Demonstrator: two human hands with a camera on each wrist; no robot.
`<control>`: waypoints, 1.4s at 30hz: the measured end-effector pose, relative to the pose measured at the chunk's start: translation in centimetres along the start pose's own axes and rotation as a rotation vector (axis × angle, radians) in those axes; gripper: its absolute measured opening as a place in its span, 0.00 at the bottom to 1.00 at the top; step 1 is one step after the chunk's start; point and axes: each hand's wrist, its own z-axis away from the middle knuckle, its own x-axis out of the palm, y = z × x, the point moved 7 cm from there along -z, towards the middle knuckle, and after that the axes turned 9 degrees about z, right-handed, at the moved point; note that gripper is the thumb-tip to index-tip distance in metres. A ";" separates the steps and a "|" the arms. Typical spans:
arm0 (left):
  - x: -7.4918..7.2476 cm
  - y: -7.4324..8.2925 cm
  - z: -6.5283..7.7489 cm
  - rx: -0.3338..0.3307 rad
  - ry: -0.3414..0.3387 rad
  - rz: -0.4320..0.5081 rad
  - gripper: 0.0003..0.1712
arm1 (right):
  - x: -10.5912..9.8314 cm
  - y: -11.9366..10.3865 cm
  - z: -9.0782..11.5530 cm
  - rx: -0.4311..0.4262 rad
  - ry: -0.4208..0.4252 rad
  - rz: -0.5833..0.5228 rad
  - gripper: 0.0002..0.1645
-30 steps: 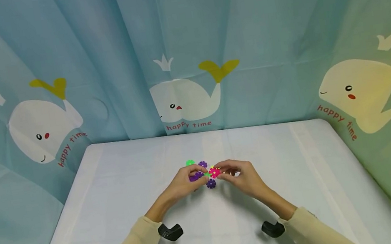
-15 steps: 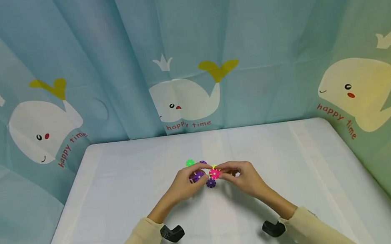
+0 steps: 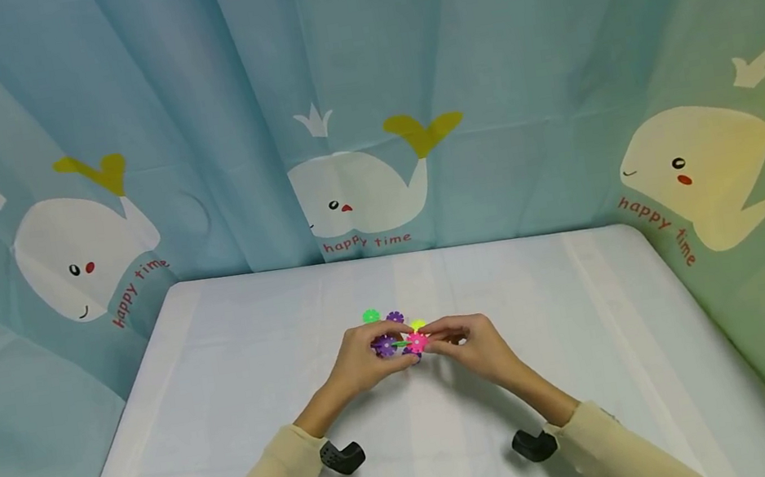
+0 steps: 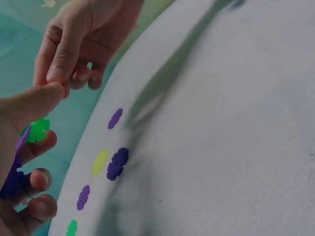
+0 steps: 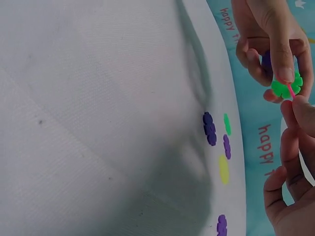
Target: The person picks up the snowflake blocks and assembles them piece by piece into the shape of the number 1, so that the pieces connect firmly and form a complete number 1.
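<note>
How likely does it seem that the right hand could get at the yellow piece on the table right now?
Probably yes: the yellow piece lies on the table with nothing on top, though the right hand pinches the pink piece and would likely need freeing first.

White-covered worktop [image 3: 539, 289] with rounded far corners, faint pale bands down its length, where I stood watching a green disc [image 3: 371, 316] lay toward the left, a purple disc [image 3: 394, 317] near it, then a yellow disc [image 4: 100, 162], a dark purple disc [image 4: 118, 163] just beside that, a second purple disc [image 4: 115, 118] farther right
</note>
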 end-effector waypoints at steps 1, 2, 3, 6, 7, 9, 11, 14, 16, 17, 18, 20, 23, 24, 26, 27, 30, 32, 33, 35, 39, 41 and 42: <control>0.0 0.0 0.0 0.007 0.005 -0.003 0.21 | 0.0 0.0 0.0 0.005 -0.005 0.003 0.12; 0.0 -0.1 0.0 0.011 0.009 -0.005 0.21 | 0.1 0.0 0.0 0.009 -0.011 0.004 0.12; 0.0 -0.1 0.0 0.015 0.014 -0.010 0.20 | 0.1 0.0 0.0 0.011 -0.016 0.003 0.12; 0.1 -0.2 0.2 0.020 0.018 -0.015 0.19 | 0.3 0.0 0.1 0.017 -0.034 -0.005 0.12; 0.1 -0.2 0.2 0.019 0.017 -0.013 0.18 | 0.4 0.0 0.1 0.015 -0.039 -0.010 0.13; 0.2 -0.2 0.2 0.016 0.013 -0.013 0.18 | 0.4 0.0 0.1 0.007 -0.044 -0.017 0.13; 0.2 -0.3 0.3 0.006 0.005 0.000 0.18 | 0.3 0.1 0.1 -0.001 -0.041 -0.020 0.13; 0.2 -0.4 0.4 -0.016 -0.004 0.021 0.18 | -0.1 0.4 0.3 -0.010 -0.035 -0.029 0.13; 0.1 -0.5 0.6 -0.038 -0.010 0.034 0.18 | -0.4 0.9 0.5 -0.008 -0.030 -0.032 0.13; 0.0 -0.6 0.7 -0.049 -0.012 0.039 0.18 | -0.7 1.2 0.6 -0.004 -0.028 -0.033 0.13; 0.0 -0.7 0.8 -0.059 -0.014 0.043 0.18 | -0.9 1.5 0.7 0.001 -0.027 -0.031 0.12; -0.2 -1.0 0.9 -0.079 -0.017 0.045 0.19 | -1.4 2.2 1.0 0.016 -0.022 -0.022 0.12; -0.4 -1.5 1.2 -0.099 -0.016 0.051 0.20 | -2.2 3.5 1.5 0.048 -0.023 -0.013 0.12; -0.5 -1.6 1.3 -0.101 -0.013 0.051 0.20 | -2.5 3.9 1.6 0.059 -0.021 0.000 0.12; -0.7 -1.8 1.5 -0.101 -0.007 0.054 0.20 | -3.0 4.7 1.8 0.079 -0.016 0.022 0.12; -0.8 -1.9 1.5 -0.100 -0.004 0.057 0.20 | -3.2 5.0 1.8 0.089 -0.013 0.043 0.12; -1.0 -1.9 1.6 -0.090 0.004 0.058 0.20 | -3.8 5.8 1.9 0.102 0.003 0.109 0.13; -1.1 -1.9 1.7 -0.085 0.009 0.057 0.20 | -4.1 6.2 1.7 0.097 0.008 0.154 0.14; -1.2 -1.9 1.7 -0.084 0.013 0.055 0.20 | -4.2 6.4 1.6 0.094 0.006 0.174 0.15; -1.3 -2.0 1.7 -0.089 0.020 0.047 0.20 | -4.2 6.6 1.4 0.092 -0.006 0.203 0.17; -1.4 -2.2 1.7 -0.103 0.021 0.044 0.20 | -4.0 6.9 0.9 0.111 -0.052 0.226 0.21; -1.4 -2.2 1.8 -0.109 0.016 0.042 0.20 | -3.8 7.0 0.6 0.126 -0.072 0.238 0.22; -1.4 -2.2 1.8 -0.111 0.014 0.041 0.20 | -3.7 7.1 0.4 0.130 -0.085 0.244 0.22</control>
